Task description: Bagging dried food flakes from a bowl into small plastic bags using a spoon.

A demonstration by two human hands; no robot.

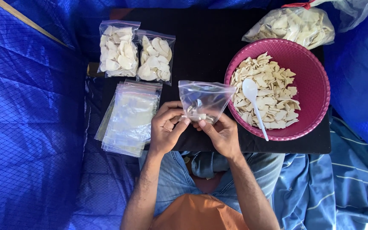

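My left hand and my right hand both grip the lower end of a small clear plastic bag, held up over the black board. A few pale chips lie at the bag's bottom between my fingertips. Just right of my hands a pink bowl holds many pale chips with a white plastic spoon resting on them. To the left of my left hand lies a stack of empty clear bags.
Two filled small bags of chips lie side by side at the far left of the board. A large clear bag of chips sits behind the bowl. Blue cloth surrounds the board; a wooden strip crosses the upper left.
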